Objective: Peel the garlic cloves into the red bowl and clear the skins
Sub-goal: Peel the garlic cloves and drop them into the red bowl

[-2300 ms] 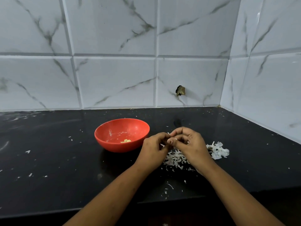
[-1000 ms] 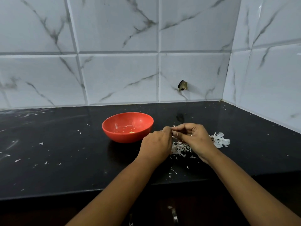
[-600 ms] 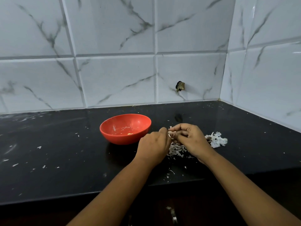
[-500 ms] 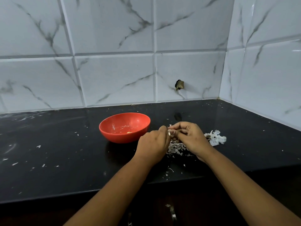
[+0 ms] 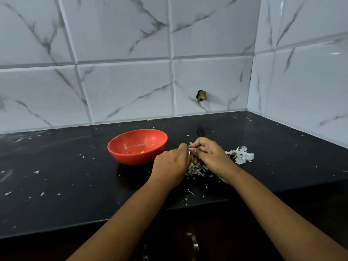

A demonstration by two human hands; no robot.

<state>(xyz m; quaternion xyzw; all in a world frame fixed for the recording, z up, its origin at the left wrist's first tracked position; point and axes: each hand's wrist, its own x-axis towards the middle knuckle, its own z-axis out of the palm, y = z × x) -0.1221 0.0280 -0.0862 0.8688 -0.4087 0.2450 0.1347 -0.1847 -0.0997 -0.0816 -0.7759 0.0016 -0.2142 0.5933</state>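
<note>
We saw two bare arms reach out over the black counter (image 5: 56, 176). The hands met just to the right of the red bowl (image 5: 135, 158). The left hand (image 5: 172, 162) had its fingers curled in, and its thumb tip touched the right hand's first finger. The right hand (image 5: 209, 157) was curled too, with its fingers bent down and in. Both hands pinched a clove (image 5: 189, 152) between them, just above the counter. Only a tiny pale bit of the clove showed, so we could not tell how much skin was on it.

The bowl stood upright on the counter, near the left hand but not touching it. It had pale smears inside and one small yellow bit (image 5: 142, 152) at the bottom.

A heap of white skins (image 5: 196, 170) lay on the counter right under the hands. A second heap (image 5: 242, 155) lay just past the right hand, partly hidden by it. Small white flakes (image 5: 36, 172) were spread all over the counter.

Behind it all stood a wall (image 5: 122, 91) of white tiles with grey lines. The wall had a dark hole (image 5: 201, 95) in one tile.
</note>
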